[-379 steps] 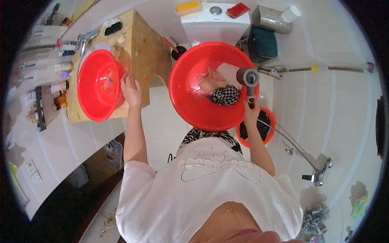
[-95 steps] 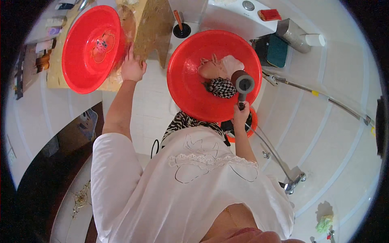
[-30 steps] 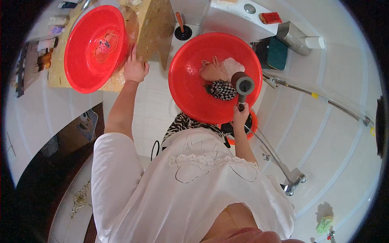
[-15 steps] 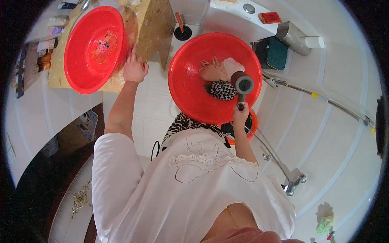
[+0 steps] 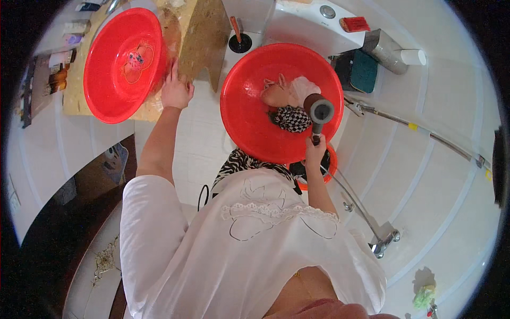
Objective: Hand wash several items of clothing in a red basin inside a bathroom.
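Note:
My right hand (image 5: 316, 151) is wrapped round the handle of a shower head (image 5: 321, 110), whose round grey-brown head is over a large red basin (image 5: 249, 135). Inside that basin lie a black-and-white checked cloth (image 5: 292, 119), a beige-pink cloth (image 5: 276, 95) and a thin white cloth (image 5: 304, 89). My left hand (image 5: 177, 94) rests with fingers stretched out on the edge of a yellowish stone counter (image 5: 204, 37). Just beside its fingers, a second red basin (image 5: 106, 66) with a printed figure on its bottom is tilted on the counter.
A hose (image 5: 353, 203) runs toward the wall tap (image 5: 385, 243) at right. Behind the large basin stand a white toilet tank (image 5: 303, 24) and a plunger (image 5: 239, 41). An orange-red bucket (image 5: 332, 167) with dark contents is partly under the basin. A metal rail (image 5: 425, 130) lines the right wall.

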Demonstrator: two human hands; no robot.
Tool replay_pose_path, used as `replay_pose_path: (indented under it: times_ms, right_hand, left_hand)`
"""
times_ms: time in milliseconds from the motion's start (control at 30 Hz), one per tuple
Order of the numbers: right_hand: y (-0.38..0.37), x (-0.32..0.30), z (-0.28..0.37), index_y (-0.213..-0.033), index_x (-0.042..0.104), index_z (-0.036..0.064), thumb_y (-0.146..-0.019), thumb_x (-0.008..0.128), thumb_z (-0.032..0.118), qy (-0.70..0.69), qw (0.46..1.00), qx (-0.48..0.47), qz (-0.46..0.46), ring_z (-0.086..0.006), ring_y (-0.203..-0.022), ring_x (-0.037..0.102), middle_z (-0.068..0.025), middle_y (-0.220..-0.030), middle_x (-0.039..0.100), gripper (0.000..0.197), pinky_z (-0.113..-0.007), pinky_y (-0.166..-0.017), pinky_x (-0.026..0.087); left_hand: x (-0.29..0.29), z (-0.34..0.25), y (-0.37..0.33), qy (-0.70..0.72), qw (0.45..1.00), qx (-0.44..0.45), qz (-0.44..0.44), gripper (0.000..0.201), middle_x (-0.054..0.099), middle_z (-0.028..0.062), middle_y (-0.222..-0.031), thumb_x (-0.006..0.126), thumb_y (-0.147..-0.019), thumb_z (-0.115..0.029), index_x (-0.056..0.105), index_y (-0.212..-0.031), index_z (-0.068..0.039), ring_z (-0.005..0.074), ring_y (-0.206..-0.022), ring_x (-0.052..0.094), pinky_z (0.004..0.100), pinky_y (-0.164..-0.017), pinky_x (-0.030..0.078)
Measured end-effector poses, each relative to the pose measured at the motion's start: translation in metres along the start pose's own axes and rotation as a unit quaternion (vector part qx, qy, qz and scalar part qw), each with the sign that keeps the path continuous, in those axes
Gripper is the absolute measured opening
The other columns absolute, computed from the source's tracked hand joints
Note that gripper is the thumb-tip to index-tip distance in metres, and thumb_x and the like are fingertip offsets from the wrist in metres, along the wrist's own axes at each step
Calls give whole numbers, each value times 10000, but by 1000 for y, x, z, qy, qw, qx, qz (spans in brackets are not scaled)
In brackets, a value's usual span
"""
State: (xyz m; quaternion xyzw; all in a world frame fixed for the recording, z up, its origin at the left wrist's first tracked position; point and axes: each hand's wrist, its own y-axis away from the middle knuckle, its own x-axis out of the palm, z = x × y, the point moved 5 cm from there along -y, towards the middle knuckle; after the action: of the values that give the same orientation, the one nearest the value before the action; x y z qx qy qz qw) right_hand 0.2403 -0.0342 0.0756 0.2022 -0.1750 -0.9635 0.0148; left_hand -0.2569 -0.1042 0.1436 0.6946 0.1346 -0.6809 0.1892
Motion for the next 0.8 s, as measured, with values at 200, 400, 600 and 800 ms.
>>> replay_pose_path:
  times_ms: [200, 400, 600, 800]
  right_hand:
    - [-9, 7, 12, -874, 507, 71, -805, 635, 6, -6, 999, -39, -3, -77, -660, 421, 41, -724, 451, 160, -240, -612, 368]
    - [-13, 12, 14, -899, 535, 48, -801, 642, 6, 12, 1000, -11, -6, -79, -694, 463, 32, -761, 508, 151, -244, -642, 398]
    - [-12, 20, 15, -1017, 577, 12, -795, 653, -3, -40, 998, 27, 46, -131, -819, 561, -28, -886, 606, 235, -278, -758, 452]
    - [-15, 27, 3, -1026, 582, -5, -802, 660, 25, -45, 997, -3, 60, -129, -826, 561, -45, -869, 614, 239, -277, -769, 451]
  left_hand:
    - [-1, 1, 2, -3, 1000, -8, 11, 350, 202, 123, -1546, 626, -775, -258, 656, -1083, -94, 320, -1323, 377, 454, -1026, 412]
    - [2, 2, 1, -14, 1000, 2, 0, 349, 214, 131, -1540, 619, -778, -263, 658, -1071, -76, 317, -1352, 344, 448, -1032, 410]
    - [1, 3, 2, -7, 1000, -1, -5, 350, 226, 136, -1535, 614, -780, -262, 659, -1070, -72, 313, -1329, 374, 444, -1020, 420]
    - [-2, -3, -1, 15, 1000, 12, -12, 324, 231, 172, -1531, 559, -831, -272, 638, -1012, -16, 361, -1290, 413, 472, -1006, 414]
